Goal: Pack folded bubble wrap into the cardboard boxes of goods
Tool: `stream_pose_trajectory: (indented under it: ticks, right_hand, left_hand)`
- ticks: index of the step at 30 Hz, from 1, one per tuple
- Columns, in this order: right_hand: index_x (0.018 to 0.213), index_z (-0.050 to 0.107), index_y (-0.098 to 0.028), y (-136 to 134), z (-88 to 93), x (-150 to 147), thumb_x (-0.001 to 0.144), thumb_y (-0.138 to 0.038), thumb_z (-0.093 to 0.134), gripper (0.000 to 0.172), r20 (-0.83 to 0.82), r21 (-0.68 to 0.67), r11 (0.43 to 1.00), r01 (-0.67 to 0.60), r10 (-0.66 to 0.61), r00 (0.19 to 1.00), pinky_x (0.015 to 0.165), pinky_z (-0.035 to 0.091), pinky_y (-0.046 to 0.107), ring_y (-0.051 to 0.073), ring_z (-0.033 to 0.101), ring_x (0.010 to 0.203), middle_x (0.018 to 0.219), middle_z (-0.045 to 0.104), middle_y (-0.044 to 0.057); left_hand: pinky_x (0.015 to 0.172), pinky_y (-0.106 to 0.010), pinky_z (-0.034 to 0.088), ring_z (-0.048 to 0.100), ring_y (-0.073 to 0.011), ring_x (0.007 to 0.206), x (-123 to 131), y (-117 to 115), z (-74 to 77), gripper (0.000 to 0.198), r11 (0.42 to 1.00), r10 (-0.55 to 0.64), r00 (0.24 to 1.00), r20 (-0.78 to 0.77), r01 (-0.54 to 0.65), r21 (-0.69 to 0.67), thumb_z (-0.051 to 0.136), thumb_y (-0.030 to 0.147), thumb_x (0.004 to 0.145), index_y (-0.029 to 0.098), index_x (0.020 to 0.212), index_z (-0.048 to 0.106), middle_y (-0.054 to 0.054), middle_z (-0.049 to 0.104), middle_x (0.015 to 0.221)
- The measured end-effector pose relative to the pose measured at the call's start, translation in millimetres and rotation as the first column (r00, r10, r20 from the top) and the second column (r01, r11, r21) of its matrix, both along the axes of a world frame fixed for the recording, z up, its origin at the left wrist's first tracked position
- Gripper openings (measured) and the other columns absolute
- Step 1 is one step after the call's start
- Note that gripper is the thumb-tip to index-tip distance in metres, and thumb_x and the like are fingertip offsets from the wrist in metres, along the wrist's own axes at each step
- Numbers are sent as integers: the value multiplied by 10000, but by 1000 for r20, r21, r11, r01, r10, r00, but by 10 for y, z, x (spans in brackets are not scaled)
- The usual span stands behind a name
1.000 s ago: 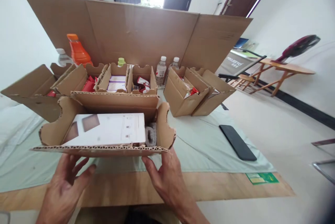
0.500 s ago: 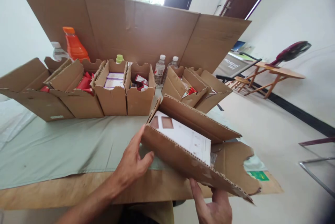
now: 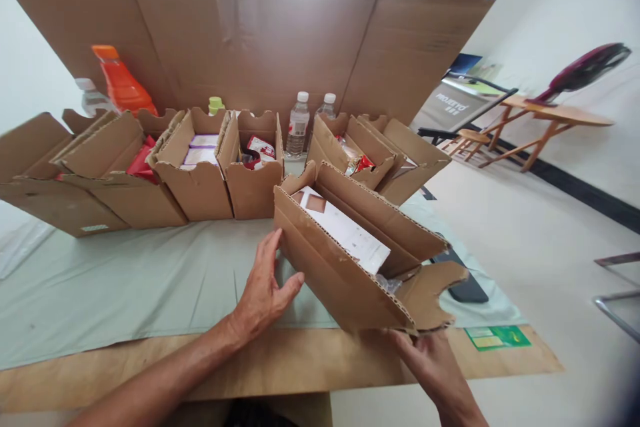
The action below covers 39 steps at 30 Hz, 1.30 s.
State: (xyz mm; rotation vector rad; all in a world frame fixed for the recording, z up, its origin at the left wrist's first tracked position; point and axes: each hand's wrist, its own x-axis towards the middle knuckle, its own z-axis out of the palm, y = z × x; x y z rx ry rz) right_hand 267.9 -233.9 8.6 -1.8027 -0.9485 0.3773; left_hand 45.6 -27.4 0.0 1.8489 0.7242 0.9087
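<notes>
An open cardboard box (image 3: 345,274) stands on the table at an angle, with a white flat package (image 3: 345,230) inside it. My left hand (image 3: 265,287) touches the box's near-left corner, fingers spread and thumb out. My right hand (image 3: 433,364) grips the box's near-right bottom corner from below, under a notched flap.
A row of open cardboard boxes (image 3: 200,174) with red and white packets stands behind on the green cloth (image 3: 125,280). Water bottles (image 3: 297,124), an orange bottle (image 3: 117,80) and a tall cardboard sheet (image 3: 250,34) are at the back. A black phone (image 3: 465,287) lies right of the box.
The box has swung from in front of me to the right and settled lower on the table. My left hand followed its left corner; my right hand stays under its right end.
</notes>
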Motion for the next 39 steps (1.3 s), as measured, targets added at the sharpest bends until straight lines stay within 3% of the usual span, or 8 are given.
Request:
stream_pose_trajectory:
  ticks: [5,11,14,22,27,31,36,39]
  right_hand:
    - [1129,689,-231,303,41,193,742,-572,821,533,-45,60,993,-99,102,994,750,652,390,312,759,944,1038,786,117]
    - [1216,624,-252,471,88,133,789,-493,848,540,-82,170,979,-117,132,988,923,632,412,292,731,1109,1219,739,124]
    - [1264,588,-268,479,22,25,826,-490,819,543,-85,167,982,-90,105,991,919,636,421,263,741,1064,1258,717,116]
    - [1056,637,-226,801,129,-129,879,-457,720,303,184,75,997,-34,20,983,650,619,344,197,733,692,945,749,48]
    - [1027,635,-213,1214,230,-134,830,-493,724,354,312,71,997,-8,-15,950,534,548,309,171,656,614,885,724,35]
    - [1060,607,-207,1669,203,-61,814,-569,688,445,354,68,997,35,-57,934,602,551,340,206,680,666,849,724,42]
    - [1026,588,-220,2198,171,100,825,-580,641,416,397,65,994,92,-110,911,758,547,398,260,715,790,895,750,81]
    - [1051,596,-202,2290,171,124,855,-536,607,388,411,51,993,105,-117,904,789,533,410,277,723,832,888,754,93]
  left_hand:
    - [1133,-654,446,253,-425,1564,136,-128,11,891,998,-52,998,27,51,31,690,518,914,316,1630,201,-169,207,1705]
    - [1200,-671,357,223,-413,1585,284,-83,28,915,981,-156,988,11,153,120,681,529,922,316,1652,174,-168,155,1736]
    - [1234,-667,301,206,-409,1595,300,19,13,901,973,-183,982,37,175,150,671,519,934,312,1659,178,-166,147,1743]
    - [1279,-627,219,223,-400,1598,199,332,66,860,951,-253,953,164,215,222,645,596,937,330,1653,250,-132,230,1738]
    - [1283,-602,247,288,-372,1580,211,424,24,859,986,-165,973,163,160,42,643,555,945,261,1649,247,-153,280,1722]
    - [1269,-612,280,339,-375,1555,239,463,-108,904,992,-72,993,93,80,-95,658,490,920,164,1642,223,-214,304,1701]
    - [1256,-618,315,359,-372,1549,245,463,-162,908,994,-100,995,13,100,-49,683,392,862,154,1630,261,-217,349,1680]
    - [1257,-613,327,366,-363,1548,244,453,-139,892,995,-102,995,-17,102,-24,674,337,850,173,1630,273,-197,373,1673]
